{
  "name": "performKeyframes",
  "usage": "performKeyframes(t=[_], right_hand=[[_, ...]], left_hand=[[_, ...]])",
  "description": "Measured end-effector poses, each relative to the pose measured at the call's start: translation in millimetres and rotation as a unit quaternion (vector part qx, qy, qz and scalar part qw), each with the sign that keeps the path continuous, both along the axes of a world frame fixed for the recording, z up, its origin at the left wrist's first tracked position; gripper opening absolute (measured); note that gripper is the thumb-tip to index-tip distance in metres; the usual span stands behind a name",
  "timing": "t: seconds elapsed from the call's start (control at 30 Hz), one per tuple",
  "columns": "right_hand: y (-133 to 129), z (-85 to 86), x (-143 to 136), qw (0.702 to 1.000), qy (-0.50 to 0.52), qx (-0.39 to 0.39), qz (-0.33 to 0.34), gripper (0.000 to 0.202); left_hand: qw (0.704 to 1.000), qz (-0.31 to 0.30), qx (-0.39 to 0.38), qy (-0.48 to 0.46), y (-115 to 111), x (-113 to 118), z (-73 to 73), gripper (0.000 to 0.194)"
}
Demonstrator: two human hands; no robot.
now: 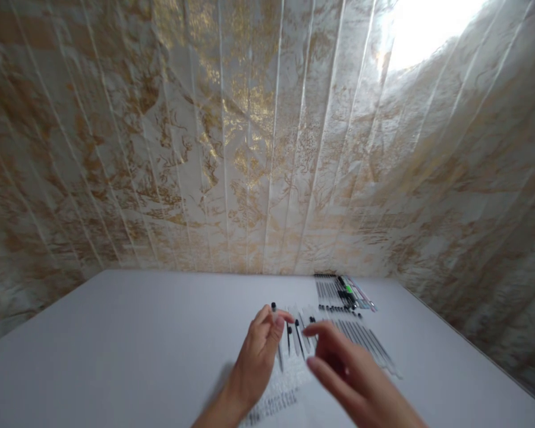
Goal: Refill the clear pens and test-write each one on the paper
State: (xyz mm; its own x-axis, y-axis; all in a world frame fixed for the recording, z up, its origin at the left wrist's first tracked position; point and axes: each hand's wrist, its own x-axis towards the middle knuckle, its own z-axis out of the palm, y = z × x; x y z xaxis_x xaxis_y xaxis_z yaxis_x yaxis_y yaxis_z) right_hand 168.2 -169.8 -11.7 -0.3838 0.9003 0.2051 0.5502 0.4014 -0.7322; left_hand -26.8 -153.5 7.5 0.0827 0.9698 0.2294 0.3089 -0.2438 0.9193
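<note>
Pinched between the thumb and fingers of my left hand (258, 348) is a slim clear pen (280, 356), upright, with a black end poking out on top. My right hand (352, 371) is close by on the right, its thumb and index finger spread with nothing visible between them. Between and beyond the hands lie several pen parts, among them a dark pen piece (298, 339) with a black end. Under the hands is a sheet with printed text (279, 404), blurred and partly covered by my left hand.
A row of thin dark refills (368, 342) lies right of the pen parts. Behind it are small black caps (336, 308), another row of thin sticks (326, 290) and a bundle of pens with a green label (349, 289). A patterned curtain (249, 178) borders the white table (138, 345).
</note>
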Motion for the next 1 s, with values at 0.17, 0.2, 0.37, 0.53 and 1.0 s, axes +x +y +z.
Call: performKeyframes(t=[0.17,0.2,0.37,0.53,1.0], right_hand=[[29,-5.1,-39,0.996,-0.012,-0.078,0.040,0.009],[30,-11.3,-39,0.996,0.004,-0.077,0.039,0.013],[26,-46.1,-17,0.994,0.077,-0.077,-0.017,0.011],[20,-84.4,-9,0.981,0.134,-0.115,-0.083,0.016],[10,-101.1,-16,0.983,0.088,-0.091,-0.134,0.020]], left_hand=[[0.998,-0.022,-0.056,-0.008,-3,13,-17.0,0.051],[0.998,-0.027,-0.064,-0.001,-3,13,-21.3,0.052],[0.989,-0.017,-0.084,0.119,-7,0,-52.5,0.046],[0.961,-0.016,-0.090,0.262,-15,-3,-70.7,0.051],[0.944,-0.073,-0.122,0.297,-12,-1,-69.4,0.046]])
